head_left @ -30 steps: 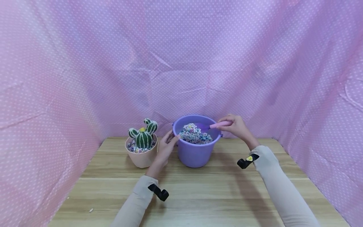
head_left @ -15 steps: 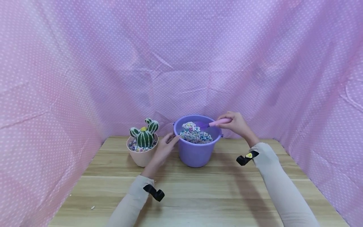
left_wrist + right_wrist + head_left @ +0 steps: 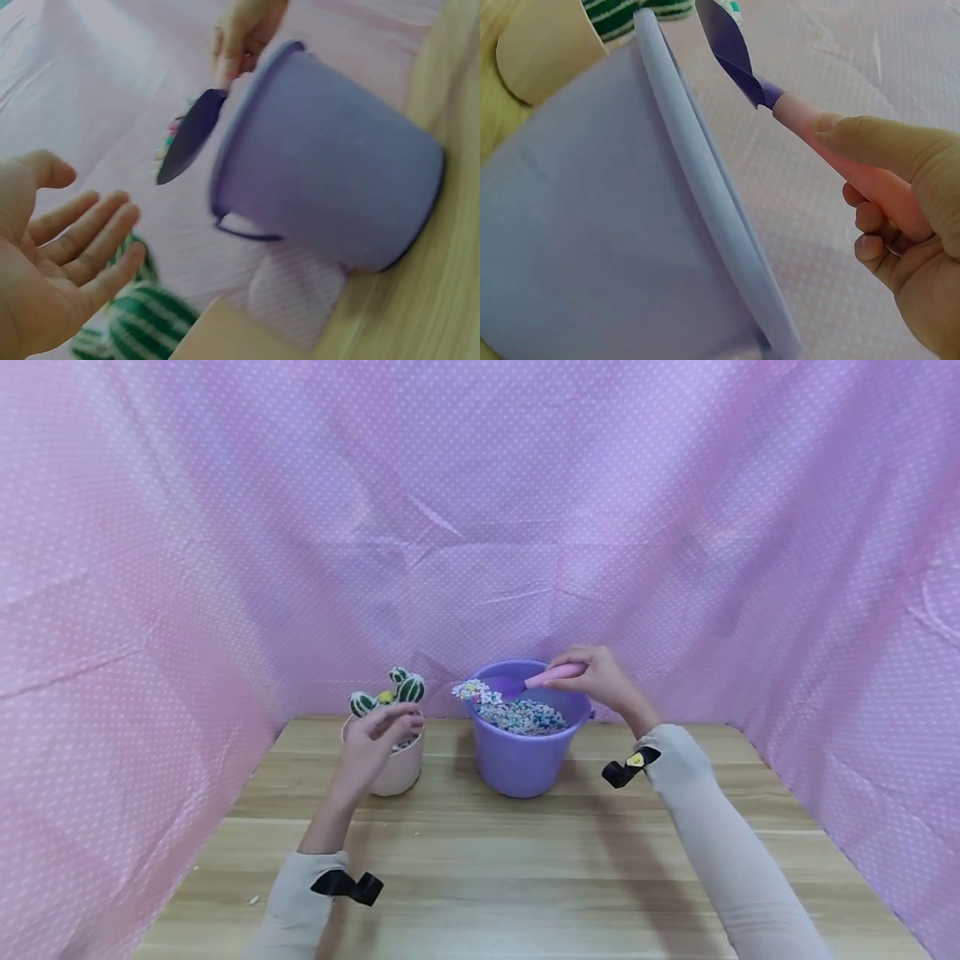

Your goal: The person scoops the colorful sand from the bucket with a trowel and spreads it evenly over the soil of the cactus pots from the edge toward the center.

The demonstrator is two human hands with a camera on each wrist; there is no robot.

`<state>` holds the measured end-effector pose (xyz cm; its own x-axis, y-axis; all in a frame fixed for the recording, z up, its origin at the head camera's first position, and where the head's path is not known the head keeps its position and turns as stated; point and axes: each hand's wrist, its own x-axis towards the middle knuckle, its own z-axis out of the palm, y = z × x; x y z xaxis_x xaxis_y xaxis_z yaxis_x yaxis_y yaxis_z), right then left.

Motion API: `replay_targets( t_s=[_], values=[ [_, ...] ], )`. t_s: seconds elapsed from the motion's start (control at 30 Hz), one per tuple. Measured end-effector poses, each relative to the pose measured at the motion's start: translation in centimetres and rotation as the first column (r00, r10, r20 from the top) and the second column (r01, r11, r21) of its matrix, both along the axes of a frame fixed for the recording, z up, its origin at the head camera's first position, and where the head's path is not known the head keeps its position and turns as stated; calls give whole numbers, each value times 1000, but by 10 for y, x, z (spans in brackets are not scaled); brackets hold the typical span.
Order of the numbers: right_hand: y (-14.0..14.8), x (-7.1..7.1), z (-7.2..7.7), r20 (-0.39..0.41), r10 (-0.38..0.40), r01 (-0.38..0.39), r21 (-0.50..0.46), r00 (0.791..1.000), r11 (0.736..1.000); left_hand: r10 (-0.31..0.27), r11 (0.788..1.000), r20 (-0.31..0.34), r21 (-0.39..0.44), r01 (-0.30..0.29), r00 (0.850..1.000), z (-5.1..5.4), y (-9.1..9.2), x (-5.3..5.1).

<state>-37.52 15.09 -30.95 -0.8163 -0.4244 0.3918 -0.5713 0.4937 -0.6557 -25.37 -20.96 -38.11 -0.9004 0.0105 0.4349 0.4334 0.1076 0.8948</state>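
My right hand [image 3: 596, 678] grips the pink handle of a small purple trowel [image 3: 739, 56], its blade heaped with pastel pebbles [image 3: 477, 692]. The blade is above the left rim of a purple bucket [image 3: 521, 766], which holds more of the mixed pebbles [image 3: 525, 717]. My left hand [image 3: 377, 735] hangs in front of a cream flowerpot [image 3: 396, 775], fingers extended and holding nothing. In that pot stands a green-and-white cactus [image 3: 410, 687] with a yellow bloom, partly hidden behind the hand. The left wrist view shows the left palm turned up, fingers spread.
The wooden table [image 3: 480, 877] carries a few stray pebbles [image 3: 254, 900] near its front left. Pink dotted cloth [image 3: 480, 527] hangs behind and along both sides. The bucket's thin handle [image 3: 247, 231] hangs at its side.
My left hand has let go of the bucket's rim and moved left, in front of the flowerpot. The right hand has lifted the loaded trowel and shifted it left over the rim.
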Motion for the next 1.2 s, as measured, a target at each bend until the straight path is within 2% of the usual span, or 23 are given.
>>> replay_targets(
  t_s=[0.07,0.13,0.23,0.3,0.37,0.43,0.53,0.63,0.67,0.73,0.83,0.9,0.97,1.1,1.2],
  values=[
    [-8,0,0,10,11,-11,-1,1000,1000,64,994,-18,90,-62,998,3,-9,2],
    [-15,1,-1,20,29,-29,-3,999,1000,136,976,-22,173,-130,991,5,-16,2],
    [-27,2,-2,35,57,-57,-2,998,998,237,931,-13,288,-223,971,5,-25,1],
    [-34,2,-4,41,73,-74,12,996,997,306,898,7,329,-291,952,3,-32,-2],
    [-42,3,-5,53,91,-93,19,994,996,372,868,39,340,-362,928,-1,-39,-4],
    [-49,4,-7,66,103,-105,27,992,994,422,847,73,325,-422,904,-7,-46,-7],
    [-58,5,-11,86,122,-125,28,989,992,471,833,146,251,-493,870,-16,-58,-10],
    [-67,5,-14,102,139,-141,21,985,990,471,842,236,165,-513,850,-26,-68,-13],
    [-69,5,-16,104,149,-152,18,983,988,455,853,268,143,-502,849,-29,-72,-14],
    [-75,5,-18,99,167,-169,15,981,985,413,879,324,103,-465,851,-34,-77,-15],
    [-83,3,-21,67,186,-189,29,980,982,324,926,383,60,-374,865,-40,-84,-16],
    [-87,2,-23,59,196,-198,34,979,980,270,948,400,48,-314,876,-43,-87,-17],
    [-91,1,-25,63,205,-207,34,977,978,228,962,408,47,-269,884,-46,-90,-19],
    [-98,-1,-27,81,221,-224,26,972,974,187,972,408,52,-228,894,-50,-96,-21],
    [-100,-2,-27,95,224,-227,26,970,973,162,977,418,60,-205,894,-52,-100,-21]
  ],
)
